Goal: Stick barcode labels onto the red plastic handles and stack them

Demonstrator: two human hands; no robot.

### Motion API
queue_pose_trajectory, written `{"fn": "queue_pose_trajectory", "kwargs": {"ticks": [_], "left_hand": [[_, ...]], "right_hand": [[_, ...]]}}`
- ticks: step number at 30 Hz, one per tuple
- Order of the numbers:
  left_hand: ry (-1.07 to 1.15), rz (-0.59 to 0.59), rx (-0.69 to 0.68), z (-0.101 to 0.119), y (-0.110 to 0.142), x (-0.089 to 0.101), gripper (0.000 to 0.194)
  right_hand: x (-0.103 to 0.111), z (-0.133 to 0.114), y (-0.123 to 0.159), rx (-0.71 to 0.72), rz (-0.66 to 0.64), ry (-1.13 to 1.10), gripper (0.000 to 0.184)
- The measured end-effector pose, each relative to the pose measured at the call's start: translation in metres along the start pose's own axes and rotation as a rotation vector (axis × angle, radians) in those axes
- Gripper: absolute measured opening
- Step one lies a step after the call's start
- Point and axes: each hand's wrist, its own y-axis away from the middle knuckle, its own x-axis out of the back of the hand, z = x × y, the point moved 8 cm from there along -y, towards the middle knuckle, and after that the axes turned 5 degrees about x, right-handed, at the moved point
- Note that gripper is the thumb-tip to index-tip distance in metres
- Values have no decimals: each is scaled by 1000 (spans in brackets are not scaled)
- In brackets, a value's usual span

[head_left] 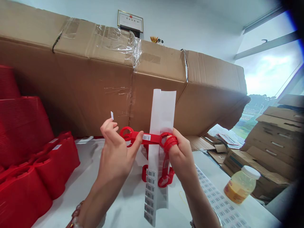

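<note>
Red frame (154, 138), left hand (115, 155) raised, right (181, 155) gripping

glossy plastic frame (154, 138), matt cardboard boxes (90, 91)

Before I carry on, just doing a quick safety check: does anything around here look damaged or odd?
Yes: the large carton behind the bench has a split along its top edge, upper left, and loose plastic wrap bunched over a seam, so it looks torn and patched.

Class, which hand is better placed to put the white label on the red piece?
Left hand, likely: its fingertips hold the small white label; the right hand grips the red plastic piece.
</note>
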Motion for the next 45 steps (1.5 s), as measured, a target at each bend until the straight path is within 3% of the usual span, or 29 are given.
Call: {"fn": "queue_pose_trajectory", "kwargs": {"ticks": [5,11,16,20,22,26,29,36,42,45], "left_hand": [[208,-5,-24,6,8,-2,63],[280,-113,43,8,9,-3,74],[399,61,-84,21,11,12,39],[507,133,-146,26,12,18,38],[588,84,-72,21,7,18,44],[760,-80,246,0,-3,15,49],[837,-126,382,-12,-9,17,54],[851,-216,432,-16,-12,12,62],[743,-149,357,-13,-10,14,57],[697,-182,391,-20,-11,9,56]], "right_hand": [[-7,-5,9,27,20,-77,20],[-4,-11,12,67,28,-99,20],[3,-8,3,103,46,-118,20],[9,-4,-3,94,58,-121,19],[13,-3,-6,97,75,-116,20],[20,-4,-11,140,84,-101,19],[23,-5,-14,171,76,-65,19],[29,-1,-20,180,50,-59,18],[30,-1,-21,194,36,-41,17],[31,-2,-20,199,47,-18,16]]}}
